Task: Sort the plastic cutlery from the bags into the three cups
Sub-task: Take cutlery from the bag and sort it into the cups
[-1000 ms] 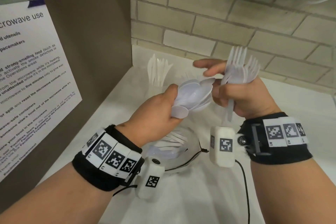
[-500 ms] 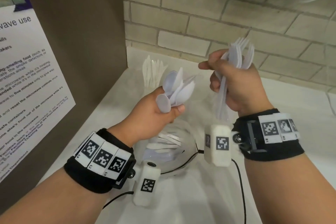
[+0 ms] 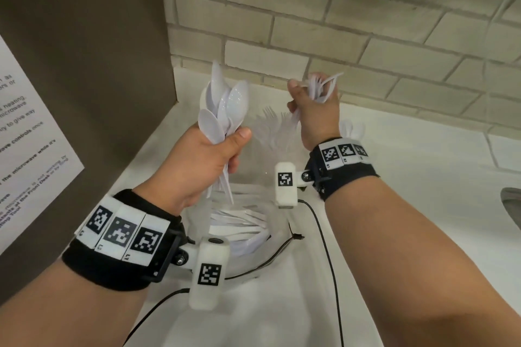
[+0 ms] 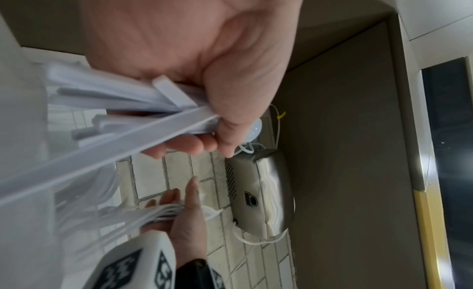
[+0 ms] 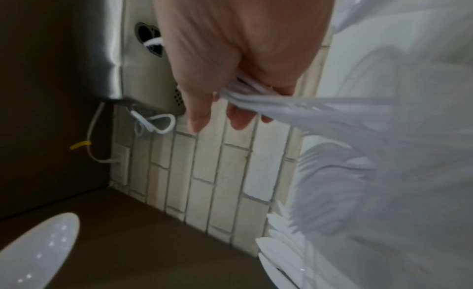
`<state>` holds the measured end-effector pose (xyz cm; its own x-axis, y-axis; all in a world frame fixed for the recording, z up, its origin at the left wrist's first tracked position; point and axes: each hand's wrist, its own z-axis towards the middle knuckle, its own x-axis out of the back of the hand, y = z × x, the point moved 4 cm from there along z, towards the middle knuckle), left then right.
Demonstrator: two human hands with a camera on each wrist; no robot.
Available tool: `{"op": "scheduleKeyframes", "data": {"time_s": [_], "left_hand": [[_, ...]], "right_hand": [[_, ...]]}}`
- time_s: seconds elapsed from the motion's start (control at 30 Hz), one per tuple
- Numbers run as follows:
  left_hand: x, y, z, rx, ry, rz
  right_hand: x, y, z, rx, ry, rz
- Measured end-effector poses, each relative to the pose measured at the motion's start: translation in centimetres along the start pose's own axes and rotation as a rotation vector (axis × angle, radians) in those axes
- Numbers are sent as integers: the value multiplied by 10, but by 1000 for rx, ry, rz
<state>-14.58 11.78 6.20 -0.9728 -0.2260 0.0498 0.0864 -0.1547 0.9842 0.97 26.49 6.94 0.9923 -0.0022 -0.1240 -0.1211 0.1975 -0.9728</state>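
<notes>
The left hand [image 3: 207, 160] is clenched round a bunch of white spoons [image 3: 224, 105] held upright, bowls toward 12 o'clock and handles hanging toward 6, while the right hand [image 3: 315, 113] at about 3 o'clock from it grasps a bundle of forks [image 3: 321, 87], also roughly upright. The forks in a clear cup [image 3: 272, 127] lie between the hands and nearer the right one, so I judge the fork bundle must tip handle-down toward 7 o'clock. The clear cups' rims are hard to make out, and motion blur smears the forks.
</notes>
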Motion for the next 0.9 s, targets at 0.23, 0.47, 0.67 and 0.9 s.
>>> {"op": "scheduleKeyframes", "data": {"time_s": [0.23,0.47,0.67,0.9], "left_hand": [[-2,-8,1,78,-1,-40],[-9,-4,-1,92,-51,-68],[-13,-6,-4,137,-65,-126],[-26,0,-7,168,-152,-212]], "right_hand": [[4,23,-3,-230,-81,-96],[1,-3,-10,-212,-69,-129],[-21,-63,-54,36,-361,-13],[-42,-80,-90,169,-705,-287]]}}
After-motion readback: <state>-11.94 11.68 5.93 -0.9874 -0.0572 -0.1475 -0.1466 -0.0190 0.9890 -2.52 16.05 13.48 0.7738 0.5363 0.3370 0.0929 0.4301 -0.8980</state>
